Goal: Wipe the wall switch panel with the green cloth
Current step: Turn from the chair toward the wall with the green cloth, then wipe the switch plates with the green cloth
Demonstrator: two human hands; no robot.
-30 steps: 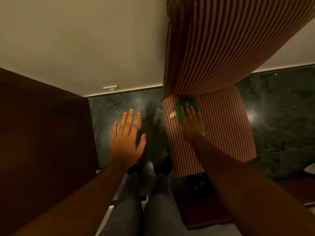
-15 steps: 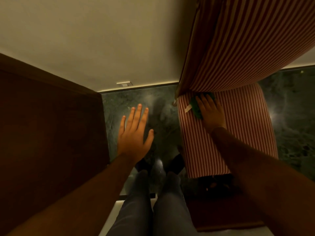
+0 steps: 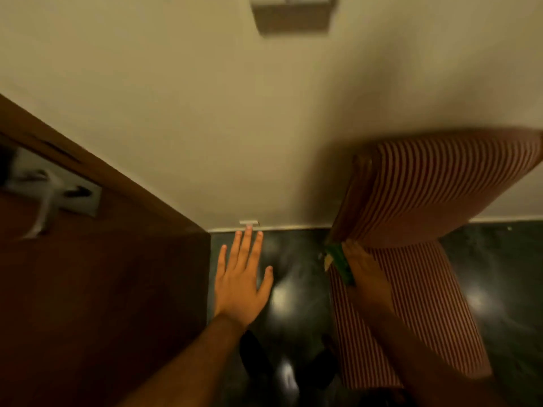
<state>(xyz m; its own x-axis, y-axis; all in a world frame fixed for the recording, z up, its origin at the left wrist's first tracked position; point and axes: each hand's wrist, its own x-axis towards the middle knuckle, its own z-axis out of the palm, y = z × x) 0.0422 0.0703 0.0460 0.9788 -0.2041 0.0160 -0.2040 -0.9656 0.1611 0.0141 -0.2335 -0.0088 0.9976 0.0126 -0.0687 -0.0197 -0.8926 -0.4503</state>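
Note:
The green cloth [image 3: 340,261] lies at the back left corner of the striped chair seat [image 3: 426,318], and my right hand [image 3: 367,274] covers it with fingers curled onto it. A pale tag sticks out of the cloth at its left. My left hand [image 3: 242,277] hangs over the dark floor with flat, spread fingers and holds nothing. The wall switch panel [image 3: 293,16] shows at the top edge of the cream wall, blurred and cut off by the frame.
A dark wooden door [image 3: 88,289] with a metal handle [image 3: 44,195] fills the left side. The striped chair back [image 3: 440,186] stands at the right against the wall. The dark green marble floor [image 3: 293,289] lies between them, with my shoes [image 3: 282,365] below.
The view has tilted upward, so the switch panel and door handle have come into sight. My right hand has closed further over the green cloth at the seat corner. My left hand stays spread.

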